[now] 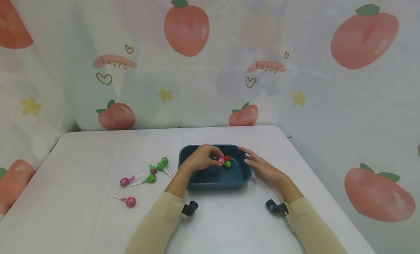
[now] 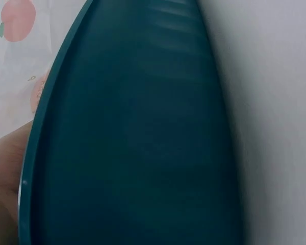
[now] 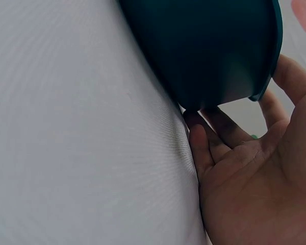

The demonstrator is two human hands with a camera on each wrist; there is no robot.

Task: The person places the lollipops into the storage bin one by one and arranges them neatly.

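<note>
A white-covered table (image 1: 82, 166) fills the lower half of the head view; a pale backdrop cloth (image 1: 210, 90) printed with peaches and "happy" hangs at 12 o'clock and along both sides. The dark teal rectangular tray (image 1: 214, 186) sits on the table, its long axis running from 9 to 3 o'clock. Inside it, the left hand (image 1: 201, 160) pinches a pink-wrapped lollipop (image 1: 221, 160) between thumb and fingers; its stick is hidden, so its axis cannot be told. A red lollipop (image 1: 227, 157) and a green lollipop (image 1: 228, 164) lie just beside it, toward 3 o'clock. The right hand (image 1: 265, 170), fingers extended and spread, touches the tray's 3 o'clock end. Six loose lollipops (image 1: 130, 202) lie toward 9 o'clock, the nearest pink one's stick pointing toward 9 to 10 o'clock.
</note>
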